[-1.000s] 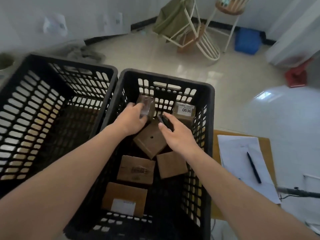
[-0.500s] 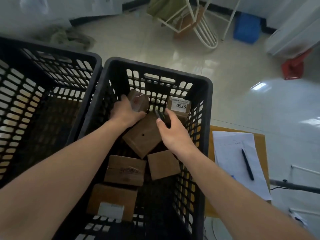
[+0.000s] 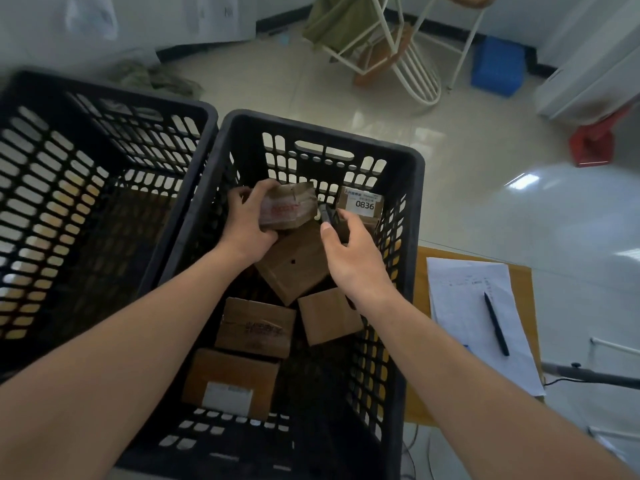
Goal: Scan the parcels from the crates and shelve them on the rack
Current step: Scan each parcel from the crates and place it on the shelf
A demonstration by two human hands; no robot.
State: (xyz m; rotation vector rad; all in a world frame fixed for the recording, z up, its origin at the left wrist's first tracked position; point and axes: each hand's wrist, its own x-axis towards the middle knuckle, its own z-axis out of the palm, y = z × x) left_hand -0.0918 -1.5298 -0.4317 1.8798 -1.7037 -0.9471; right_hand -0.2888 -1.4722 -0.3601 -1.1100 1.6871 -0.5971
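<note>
Two black slotted crates stand side by side. The left crate (image 3: 104,188) shows no parcels in its visible part, though its floor is dim. The right crate (image 3: 412,209) holds several brown cardboard parcels: one bearing a white label numbered 0836 (image 3: 363,206) against the far wall, a large tilted box with a small dark hole (image 3: 294,268) in the middle, a small plain box (image 3: 327,315) beside a taped box (image 3: 256,327), and a box with a white label (image 3: 230,384) nearest the wearer. The left hand (image 3: 247,220) is closed around a tape-wrapped parcel with red print (image 3: 287,209), holding it raised above the tilted box at the far end of the right crate. The right hand (image 3: 353,258) grips a small dark handheld device (image 3: 327,214), apparently a scanner, its tip just beside the held parcel's right edge and in front of the 0836 parcel. Both forearms reach into the right crate, covering part of its contents. To the right of this crate a wooden board (image 3: 420,306) carries a sheet of paper (image 3: 464,306) with a black pen (image 3: 497,323) lying on it. Beyond the crates, on the tiled floor, stand a white wire frame chair (image 3: 412,64), a blue bin (image 3: 498,65) and a red object (image 3: 592,143).
</note>
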